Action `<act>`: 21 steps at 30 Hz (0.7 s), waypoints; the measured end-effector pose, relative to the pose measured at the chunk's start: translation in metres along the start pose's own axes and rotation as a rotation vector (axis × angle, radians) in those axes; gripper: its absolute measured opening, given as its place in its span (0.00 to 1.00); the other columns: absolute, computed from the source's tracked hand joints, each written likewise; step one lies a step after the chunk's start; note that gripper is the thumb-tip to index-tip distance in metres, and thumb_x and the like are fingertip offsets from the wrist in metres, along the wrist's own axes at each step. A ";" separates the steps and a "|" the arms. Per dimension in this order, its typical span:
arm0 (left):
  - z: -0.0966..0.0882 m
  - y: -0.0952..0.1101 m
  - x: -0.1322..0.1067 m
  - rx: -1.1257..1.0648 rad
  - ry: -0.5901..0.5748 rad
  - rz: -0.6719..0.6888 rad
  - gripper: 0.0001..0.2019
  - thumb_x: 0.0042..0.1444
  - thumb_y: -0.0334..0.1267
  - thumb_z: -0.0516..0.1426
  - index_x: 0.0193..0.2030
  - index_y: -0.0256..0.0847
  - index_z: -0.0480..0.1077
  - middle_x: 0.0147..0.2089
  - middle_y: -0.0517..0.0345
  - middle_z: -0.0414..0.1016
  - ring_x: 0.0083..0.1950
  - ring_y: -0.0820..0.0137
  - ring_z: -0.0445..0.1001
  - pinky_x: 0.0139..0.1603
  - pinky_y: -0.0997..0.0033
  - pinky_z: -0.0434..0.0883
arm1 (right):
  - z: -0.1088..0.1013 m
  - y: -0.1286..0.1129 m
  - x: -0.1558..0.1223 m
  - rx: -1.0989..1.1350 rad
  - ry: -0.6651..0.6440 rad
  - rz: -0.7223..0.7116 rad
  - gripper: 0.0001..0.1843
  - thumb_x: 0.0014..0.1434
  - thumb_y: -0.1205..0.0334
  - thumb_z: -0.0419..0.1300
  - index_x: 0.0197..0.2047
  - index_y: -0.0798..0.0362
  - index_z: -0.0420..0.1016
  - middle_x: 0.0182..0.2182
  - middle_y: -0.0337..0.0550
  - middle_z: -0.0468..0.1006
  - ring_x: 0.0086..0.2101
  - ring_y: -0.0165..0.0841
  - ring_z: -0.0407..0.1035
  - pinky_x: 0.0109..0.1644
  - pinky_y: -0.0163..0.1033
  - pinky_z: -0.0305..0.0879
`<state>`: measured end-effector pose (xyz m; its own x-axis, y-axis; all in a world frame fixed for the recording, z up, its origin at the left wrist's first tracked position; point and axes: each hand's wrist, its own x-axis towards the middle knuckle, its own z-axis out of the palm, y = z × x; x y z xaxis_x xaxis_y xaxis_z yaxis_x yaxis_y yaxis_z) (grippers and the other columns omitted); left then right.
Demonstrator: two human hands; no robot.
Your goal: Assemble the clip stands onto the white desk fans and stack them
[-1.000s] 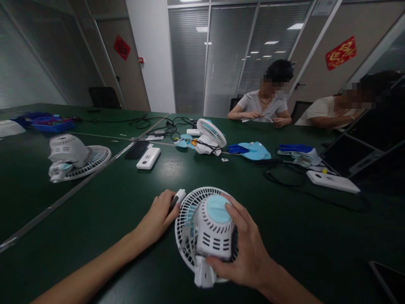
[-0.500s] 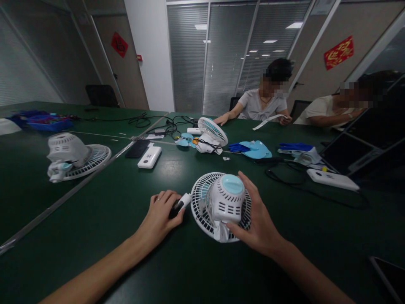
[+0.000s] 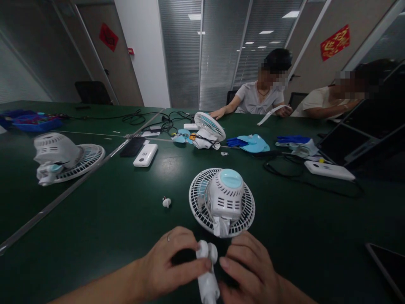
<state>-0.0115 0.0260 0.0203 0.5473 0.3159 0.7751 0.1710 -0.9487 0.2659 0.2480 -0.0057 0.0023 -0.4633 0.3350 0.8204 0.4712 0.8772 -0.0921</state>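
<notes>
A small white fan (image 3: 222, 202) with a light blue cap lies grille-down on the green table (image 3: 126, 211), a little beyond my hands. My left hand (image 3: 172, 261) and my right hand (image 3: 248, 268) are close together at the near edge, both closed round a white plastic fan part (image 3: 207, 272) held between them. A tiny white knob (image 3: 166, 202) lies alone on the table to the left of the fan.
Another fan (image 3: 61, 158) lies at the left. A white power bank (image 3: 145, 155), a phone, cables, a third fan (image 3: 207, 133) and blue blades (image 3: 253, 143) sit further back. Two people sit across the table. A dark tablet (image 3: 387, 270) is at the near right.
My right hand let go of the fan, which now rests further away. Both hands drew back to the near edge and closed on the white part. The small knob now lies uncovered.
</notes>
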 end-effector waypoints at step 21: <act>-0.018 -0.049 -0.001 0.221 -0.176 -0.636 0.12 0.71 0.31 0.50 0.55 0.46 0.70 0.54 0.51 0.76 0.55 0.60 0.75 0.56 0.55 0.73 | -0.015 -0.004 0.014 -0.099 -0.247 -0.113 0.19 0.68 0.70 0.63 0.61 0.57 0.79 0.30 0.38 0.81 0.25 0.32 0.73 0.24 0.41 0.68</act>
<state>-0.0348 0.0725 0.0166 0.4071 0.8221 0.3982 0.6547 -0.5665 0.5004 0.2510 -0.0097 0.0229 -0.6802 0.3210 0.6590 0.4716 0.8799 0.0581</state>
